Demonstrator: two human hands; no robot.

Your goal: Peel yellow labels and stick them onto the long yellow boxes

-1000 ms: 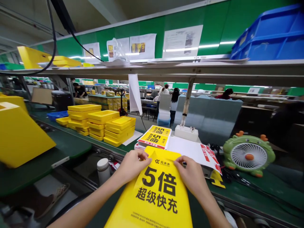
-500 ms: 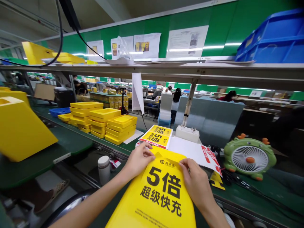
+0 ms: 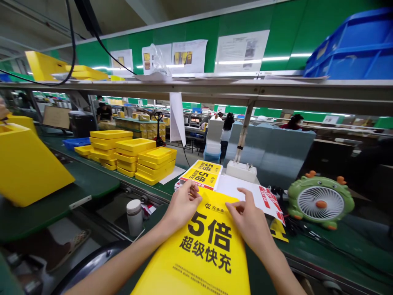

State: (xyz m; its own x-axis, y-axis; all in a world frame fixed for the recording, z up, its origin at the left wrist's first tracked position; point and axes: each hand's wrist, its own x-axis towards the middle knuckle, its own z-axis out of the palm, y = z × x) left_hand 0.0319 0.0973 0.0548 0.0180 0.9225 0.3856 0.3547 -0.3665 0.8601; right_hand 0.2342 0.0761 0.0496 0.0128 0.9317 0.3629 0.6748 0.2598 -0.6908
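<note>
A yellow panel (image 3: 196,254) with large black print lies in front of me, its far end between my hands. At its upper left edge my left hand (image 3: 186,203) is closed, thumb and fingertips pinched together; what is between them is too small to make out. My right hand (image 3: 245,211) rests on the upper right part of the panel, index finger raised and apart from the thumb. Just beyond the panel sits a stack of yellow printed sheets (image 3: 204,172), beside a white sheet with red print (image 3: 242,188).
Yellow trays (image 3: 156,164) are stacked at the left, near a large yellow housing (image 3: 27,164). A white bottle (image 3: 134,217) stands left of my forearm. At the right is a green fan (image 3: 321,203). A shelf crosses above with a blue crate (image 3: 353,49). People are in the background.
My right hand has shifted left along the panel's top and its index finger has lifted. My left hand stays near the same corner. A person's hand now shows at the far left edge.
</note>
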